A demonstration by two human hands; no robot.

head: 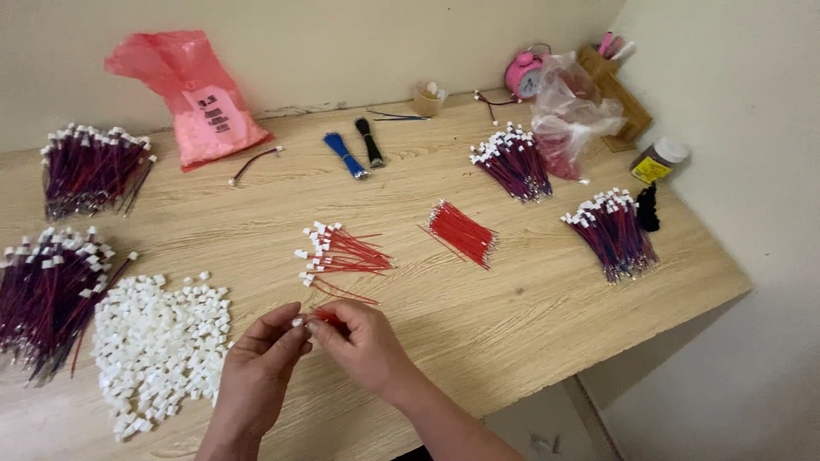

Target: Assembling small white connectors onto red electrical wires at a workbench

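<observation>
We take the wooden table as the reference; everything sits on it. Risks, biggest item first.

Table front edge: both hands work right at it, so anything dropped here can roll off to the floor.

Pile of loose white connector housings, front-left on the table, just beside our left hand. A wrist sweep likely scatters them over the edge.

Bundles of finished red-and-dark wires with white ends at the table's left edge, touching the pile; tails could snag and drag housings along.

Small fan of red wires with white housings fitted, mid-table just beyond the hands; close enough to get knocked.

Bare red wires, mid-table, farther right, well apart from the hands.

Left hand: fingers pinched closed on a small white housing. Right hand: fingers pinched closed on a short red wire, meeting the housing at the fingertips. Parts are tiny; we judge a misaligned push bends the wire end or seats it in the wrong slot. Seating itself we cannot tell.
</observation>
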